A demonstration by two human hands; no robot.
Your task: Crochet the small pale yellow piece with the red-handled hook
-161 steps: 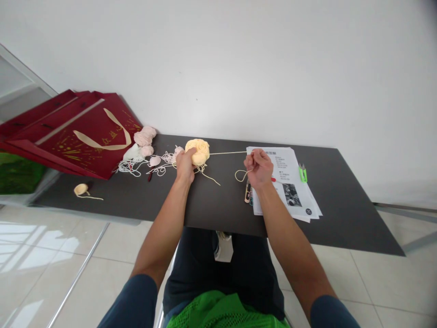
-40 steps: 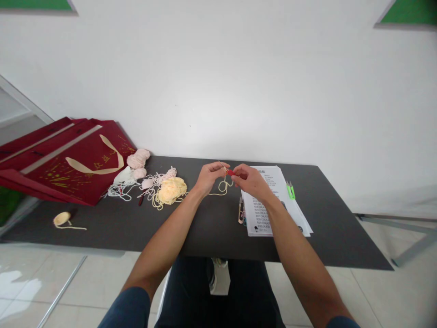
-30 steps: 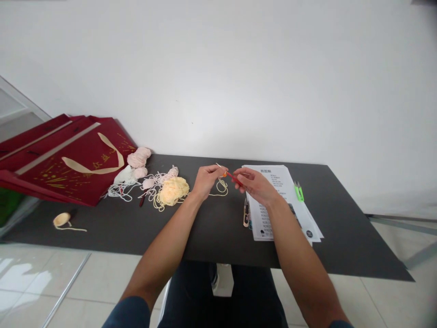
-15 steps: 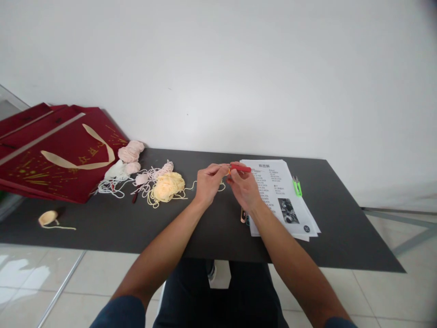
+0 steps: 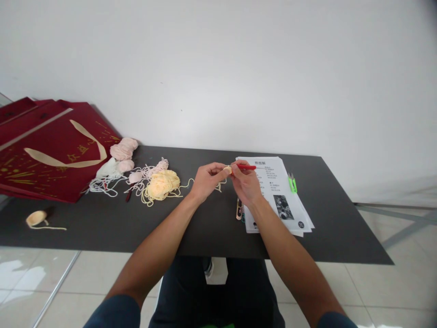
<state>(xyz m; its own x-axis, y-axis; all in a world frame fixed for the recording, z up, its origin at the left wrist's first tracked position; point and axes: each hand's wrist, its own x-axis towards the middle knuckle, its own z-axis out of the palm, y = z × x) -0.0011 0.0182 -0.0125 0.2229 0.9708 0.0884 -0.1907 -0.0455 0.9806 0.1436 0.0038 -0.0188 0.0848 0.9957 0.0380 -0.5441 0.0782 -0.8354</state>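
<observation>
My right hand [image 5: 246,182] is closed around a red-handled crochet hook [image 5: 246,167], whose tip points left toward my other hand. Between the fingertips of my left hand [image 5: 207,181] is a small piece of pale yellow crochet work [image 5: 227,170], mostly covered by the fingers. The hands almost meet above the table, and the hook's tip is at the piece. Yellow yarn runs from a loose yellow yarn ball [image 5: 162,184] on the left toward my left hand, with a loop of it hanging below.
Pink yarn [image 5: 123,149] and white yarn [image 5: 106,169] lie beside dark red paper bags [image 5: 64,150]. A small cream crocheted cup [image 5: 36,218] with a tail sits at front left. Printed sheets [image 5: 290,200] lie under my right forearm, with green thread snips [image 5: 292,183] on their edge.
The view has shifted slightly, so things on the table appear further left. My hands stay close together; the yellow piece now shows more between the fingers.
</observation>
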